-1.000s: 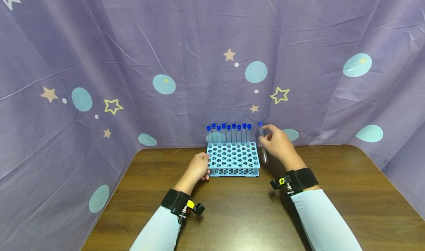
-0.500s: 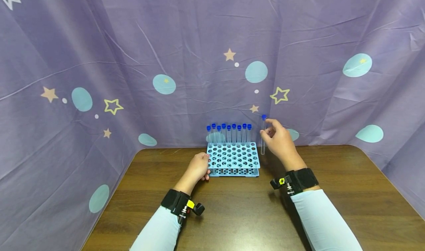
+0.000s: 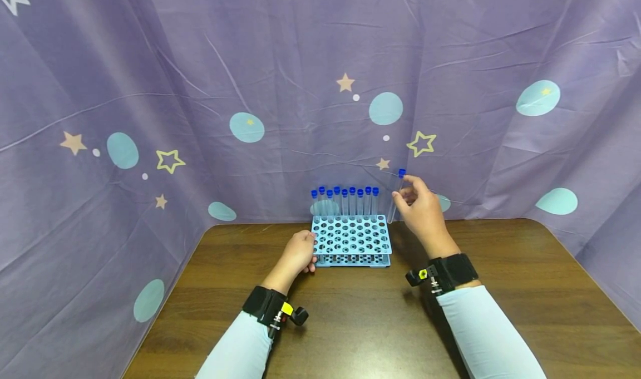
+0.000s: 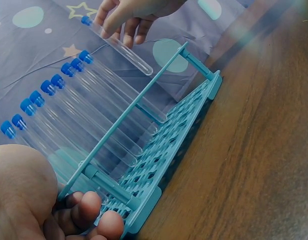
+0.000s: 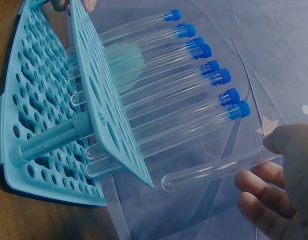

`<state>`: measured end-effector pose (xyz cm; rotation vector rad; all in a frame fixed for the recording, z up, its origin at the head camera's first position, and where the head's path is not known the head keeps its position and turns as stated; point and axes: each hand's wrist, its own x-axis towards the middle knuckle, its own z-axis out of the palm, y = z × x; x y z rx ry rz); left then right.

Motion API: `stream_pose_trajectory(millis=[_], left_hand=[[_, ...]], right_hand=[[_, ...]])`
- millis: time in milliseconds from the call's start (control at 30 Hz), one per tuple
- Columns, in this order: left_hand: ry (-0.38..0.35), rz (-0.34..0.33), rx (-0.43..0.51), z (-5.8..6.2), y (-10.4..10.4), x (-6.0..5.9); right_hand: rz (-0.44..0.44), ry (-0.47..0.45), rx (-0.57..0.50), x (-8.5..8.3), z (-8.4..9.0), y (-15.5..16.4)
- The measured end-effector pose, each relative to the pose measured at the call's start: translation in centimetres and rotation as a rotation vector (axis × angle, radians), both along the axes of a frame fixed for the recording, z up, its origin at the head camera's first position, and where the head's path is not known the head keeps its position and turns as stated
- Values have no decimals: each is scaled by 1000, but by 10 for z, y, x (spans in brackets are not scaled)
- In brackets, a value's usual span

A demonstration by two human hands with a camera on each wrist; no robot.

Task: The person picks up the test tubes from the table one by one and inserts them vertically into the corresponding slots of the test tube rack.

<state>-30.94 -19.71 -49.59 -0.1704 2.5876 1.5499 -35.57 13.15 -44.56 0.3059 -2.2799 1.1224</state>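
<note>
A light blue test tube rack (image 3: 353,253) stands on the table, and my left hand (image 3: 300,250) grips its left end. In the left wrist view the curled fingertips (image 4: 89,205) come round the end under the top plate. Several clear test tubes (image 5: 164,105) with blue caps stand in two staggered rows along the rack's back edge. My right hand (image 3: 422,215) pinches another blue-capped test tube (image 5: 204,172) between thumb and fingers, near its cap. That tube leans, its rounded bottom end just above the back right corner of the rack, outside the holes.
The brown wooden table (image 3: 350,323) extends in front of the rack and to both sides. Close behind the rack hangs a purple curtain (image 3: 300,62) printed with stars and spots. A wrist strap (image 3: 453,270) with a small camera sits on each forearm.
My right hand has lifted the test tube, and its bottom end has swung up and left toward the rack's back right corner. The left hand and the rack stay in place.
</note>
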Motion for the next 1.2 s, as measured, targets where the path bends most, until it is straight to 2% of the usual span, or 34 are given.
stream_pose_trajectory(millis=[433, 933, 1200], left_hand=[[6, 5, -7, 1, 0, 1], [8, -6, 1, 0, 0, 1], [14, -2, 3, 0, 0, 0]], right_hand=[[16, 111, -6, 0, -1, -5], [39, 59, -5, 0, -7, -10], [52, 61, 36, -5, -15, -13]])
